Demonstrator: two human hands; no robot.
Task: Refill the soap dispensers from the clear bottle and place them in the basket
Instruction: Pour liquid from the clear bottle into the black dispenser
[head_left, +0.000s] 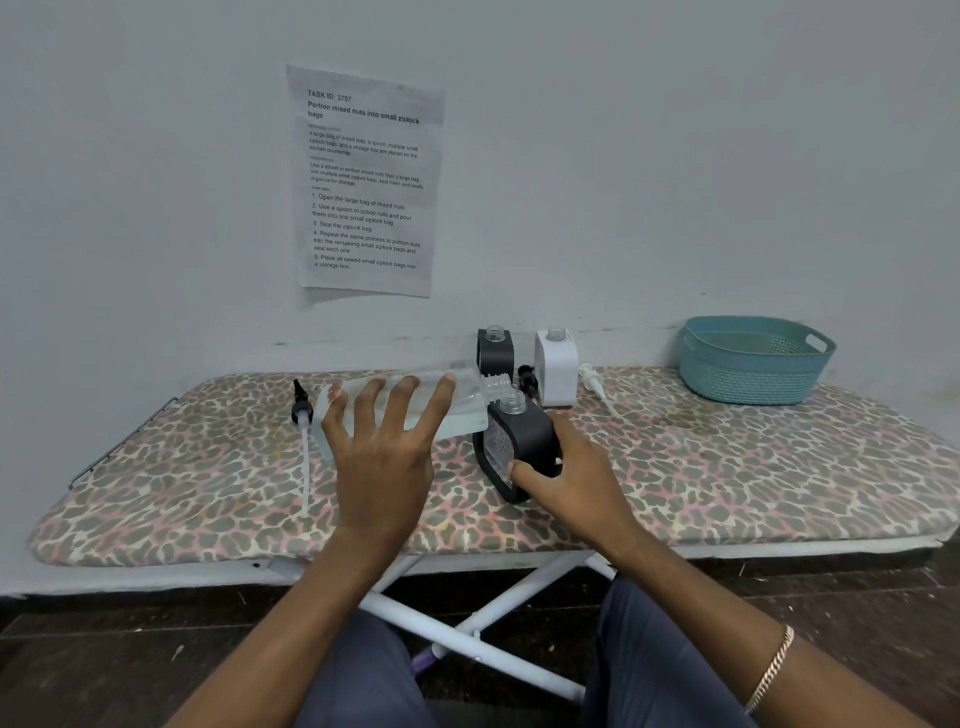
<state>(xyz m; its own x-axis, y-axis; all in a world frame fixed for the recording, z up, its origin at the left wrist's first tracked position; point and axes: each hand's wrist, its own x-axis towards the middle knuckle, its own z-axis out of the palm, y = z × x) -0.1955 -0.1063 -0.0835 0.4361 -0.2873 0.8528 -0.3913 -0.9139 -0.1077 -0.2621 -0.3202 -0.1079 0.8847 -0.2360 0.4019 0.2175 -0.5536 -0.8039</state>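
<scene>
- Left grip: fingers spread wide and wrapped over the clear plastic bottle, which I'm holding on its side above the leopard-print ironing board.
- The bottle's threaded neck points right, just beside the open neck of the front black square soap dispenser. Can't tell if the two necks touch or if liquid is flowing.
- Right grip: thumb and fingers curled round the lower body of that front dispenser, near the middle of the board.
- The rear black soap dispenser and the white square soap dispenser stand uncapped side by side at the back, against the wall.
- A small black pump head sits between those two.
- A white pump head with its tube lies just right of the white dispenser.
- A long-tubed black pump head lies on the board left of the bottle.
- The teal plastic lattice basket sits at the far right end of the board, well apart from all three dispensers.
- A printed paper sheet hangs on the wall above.
- There's a thin chain bracelet on my right wrist.
</scene>
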